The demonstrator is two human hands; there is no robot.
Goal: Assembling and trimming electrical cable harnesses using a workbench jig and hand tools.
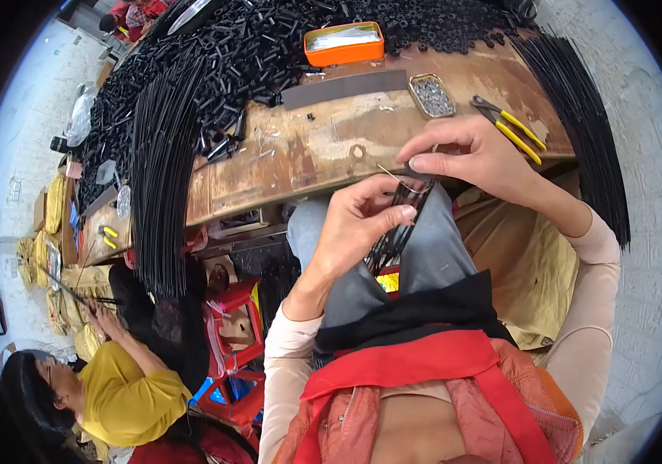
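Over my lap, my left hand point(362, 226) is closed around a bundle of thin black rods point(393, 246), with the thumb pressed along its side. A thin pale wire point(387, 171) sticks out at the bundle's upper end. Just above that end is my right hand point(474, 158), its thumb and forefinger pinched around a small dark thing too small to name. The lower fingers of my right hand are partly hidden. Beyond them on the wooden table point(269, 166) stand a tin of small silvery pieces point(432, 97) and yellow-handled pliers point(510, 127).
An orange box of pale wires point(344, 45) and a flat grey strip point(346, 89) lie farther back. Heaped black tubes point(215, 85) cover the far left. Long black rods point(162, 170) hang over the left edge, more rods point(578, 116) at right. A co-worker point(126, 387) sits at lower left.
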